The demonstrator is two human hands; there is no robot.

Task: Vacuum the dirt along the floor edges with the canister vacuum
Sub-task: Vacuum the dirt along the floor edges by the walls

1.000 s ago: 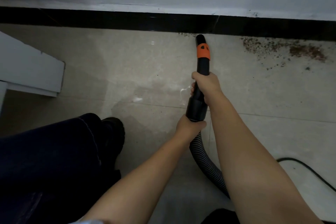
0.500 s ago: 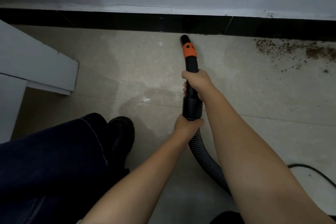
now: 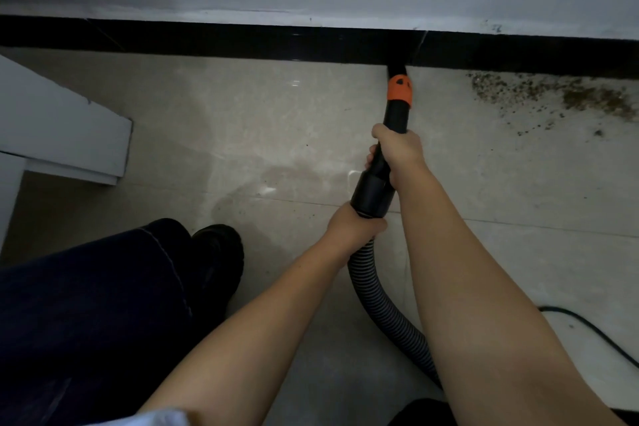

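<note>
We hold the vacuum nozzle (image 3: 395, 114) with 2 hands; right hand (image 3: 399, 150) fingers wrapped closed around the black tube, left hand (image 3: 352, 226) gripping the cuff above the ribbed hose (image 3: 377, 301); tip against black baseboard (image 3: 207, 41); dirt (image 3: 567, 98) lies right of the tip

Head view, steep downward, close over floor (image 3: 242, 135), facing baseboard (image 3: 207, 41).

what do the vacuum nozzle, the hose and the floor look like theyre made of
Vacuum nozzle: likely hard plastic, matte black with an orange collar, smooth and rigid.
Hose: looks like flexible ribbed plastic, dark with pale ridges, bending freely.
Floor: probably polished ceramic or stone tile, beige, with glossy reflections and thin joint lines.
</note>
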